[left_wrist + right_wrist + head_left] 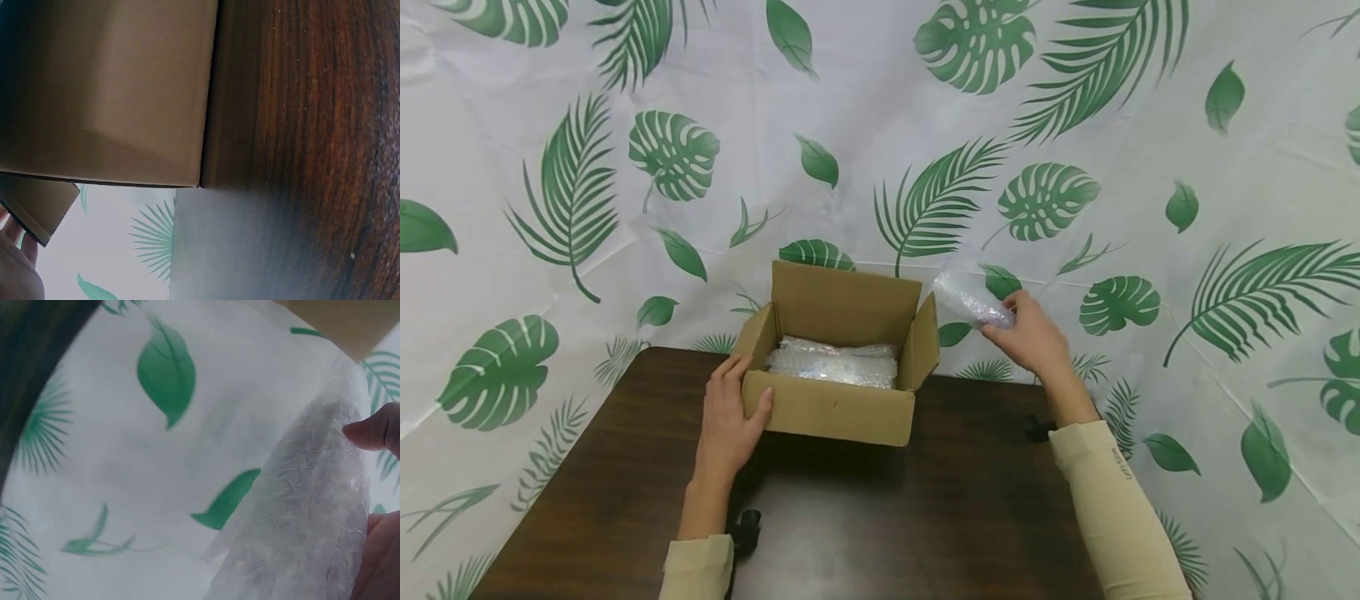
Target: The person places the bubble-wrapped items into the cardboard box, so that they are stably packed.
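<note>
An open cardboard box (829, 414) stands on the dark table, its flaps raised. Inside it lies clear bubble wrap (831, 364); whatever it may cover cannot be made out. My left hand (727, 417) grips the box's near left corner, thumb on the front flap and fingers along the left flap. In the left wrist view, the side of the box (119, 87) fills the upper left. To the right of the box and above the table, my right hand (1032, 335) holds a piece of bubble wrap (972, 300) between thumb and fingers. The right wrist view shows this crinkled bubble wrap (306, 487) close up.
The dark wooden table (880, 533) extends in front of the box. Behind it hangs a white cloth (865, 100) printed with green leaves, close to the table's back edge. Black straps (745, 533) sit at the wrists.
</note>
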`<state>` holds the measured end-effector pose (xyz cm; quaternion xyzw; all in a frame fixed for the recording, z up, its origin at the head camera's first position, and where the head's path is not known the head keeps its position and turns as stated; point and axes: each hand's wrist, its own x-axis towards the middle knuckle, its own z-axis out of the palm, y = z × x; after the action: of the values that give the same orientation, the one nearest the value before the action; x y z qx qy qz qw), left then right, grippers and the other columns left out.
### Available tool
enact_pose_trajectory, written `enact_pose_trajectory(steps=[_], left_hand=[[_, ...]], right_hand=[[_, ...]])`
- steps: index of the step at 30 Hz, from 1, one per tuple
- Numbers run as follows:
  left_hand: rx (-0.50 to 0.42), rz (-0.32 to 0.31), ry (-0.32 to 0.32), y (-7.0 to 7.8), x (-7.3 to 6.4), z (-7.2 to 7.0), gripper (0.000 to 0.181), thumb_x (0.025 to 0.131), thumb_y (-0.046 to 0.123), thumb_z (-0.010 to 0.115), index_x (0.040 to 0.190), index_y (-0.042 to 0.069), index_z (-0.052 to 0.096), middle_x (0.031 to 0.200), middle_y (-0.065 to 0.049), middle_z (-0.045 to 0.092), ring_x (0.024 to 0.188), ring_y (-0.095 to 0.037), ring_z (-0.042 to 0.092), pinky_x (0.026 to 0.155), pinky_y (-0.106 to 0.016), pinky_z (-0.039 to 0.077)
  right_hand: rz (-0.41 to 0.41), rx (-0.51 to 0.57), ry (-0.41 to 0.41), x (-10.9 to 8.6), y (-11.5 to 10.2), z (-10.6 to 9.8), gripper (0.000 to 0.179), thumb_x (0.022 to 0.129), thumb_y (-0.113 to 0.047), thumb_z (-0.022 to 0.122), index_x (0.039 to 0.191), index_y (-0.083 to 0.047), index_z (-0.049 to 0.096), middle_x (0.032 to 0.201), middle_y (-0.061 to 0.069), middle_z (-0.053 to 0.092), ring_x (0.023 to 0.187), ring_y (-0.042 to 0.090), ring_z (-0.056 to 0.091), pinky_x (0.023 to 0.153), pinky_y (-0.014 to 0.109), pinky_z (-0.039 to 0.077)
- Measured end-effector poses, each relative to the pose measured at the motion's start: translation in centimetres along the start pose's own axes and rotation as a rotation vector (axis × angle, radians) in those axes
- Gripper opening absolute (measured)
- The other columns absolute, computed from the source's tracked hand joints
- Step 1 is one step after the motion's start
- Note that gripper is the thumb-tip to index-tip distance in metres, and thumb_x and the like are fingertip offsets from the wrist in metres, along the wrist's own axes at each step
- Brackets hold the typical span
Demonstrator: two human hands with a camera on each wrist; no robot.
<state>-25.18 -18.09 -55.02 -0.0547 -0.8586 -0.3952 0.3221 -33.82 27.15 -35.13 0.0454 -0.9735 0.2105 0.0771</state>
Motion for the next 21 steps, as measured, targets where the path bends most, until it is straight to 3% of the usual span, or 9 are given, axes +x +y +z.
enact_pose_trajectory(steps=[5, 10, 15, 21], left_hand=[[-0.003, -0.009, -0.006, -0.2, 0.1, 0.1, 0.068, 0.101, 0.027, 0.070, 0.161, 0.010, 0.043, 0.163, -0.022, 0.040, 0.146, -0.046, 0.041, 0.116, -0.067, 0.034], [0.000, -0.009, -0.002, -0.1, 0.1, -0.2, 0.068, 0.101, 0.028, 0.071, 0.160, 0.010, 0.043, 0.162, -0.022, 0.040, 0.145, -0.047, 0.042, 0.115, -0.067, 0.034], [-0.006, 0.017, 0.001, -0.1, 0.2, -0.3, 0.069, 0.100, 0.027, 0.071, 0.160, 0.010, 0.042, 0.162, -0.023, 0.040, 0.144, -0.047, 0.042, 0.115, -0.067, 0.034], [-0.008, 0.022, -0.003, 0.0, 0.3, -0.1, 0.069, 0.100, 0.028, 0.071, 0.160, 0.010, 0.043, 0.162, -0.023, 0.041, 0.145, -0.046, 0.042, 0.116, -0.067, 0.035]], right_hand=[[-0.004, 0.009, 0.050, 0.2, -1.0, -1.8, 0.066, 0.097, -0.046, 0.068, 0.141, -0.002, 0.047, 0.130, 0.024, 0.061, 0.102, 0.039, 0.060, 0.078, 0.050, 0.052], [-0.061, 0.035, 0.088, 0.4, -3.3, -3.0, 0.065, 0.095, -0.042, 0.069, 0.142, -0.001, 0.048, 0.134, 0.023, 0.060, 0.105, 0.037, 0.059, 0.082, 0.050, 0.052], [-0.156, 0.021, 0.093, 0.3, -7.5, -3.6, 0.059, 0.093, -0.037, 0.070, 0.138, -0.003, 0.053, 0.136, 0.021, 0.063, 0.109, 0.037, 0.060, 0.088, 0.054, 0.052], [-0.285, -0.042, 0.052, 0.1, -13.5, -2.9, 0.056, 0.094, -0.037, 0.072, 0.140, -0.009, 0.058, 0.135, 0.015, 0.068, 0.112, 0.035, 0.064, 0.091, 0.054, 0.054]])
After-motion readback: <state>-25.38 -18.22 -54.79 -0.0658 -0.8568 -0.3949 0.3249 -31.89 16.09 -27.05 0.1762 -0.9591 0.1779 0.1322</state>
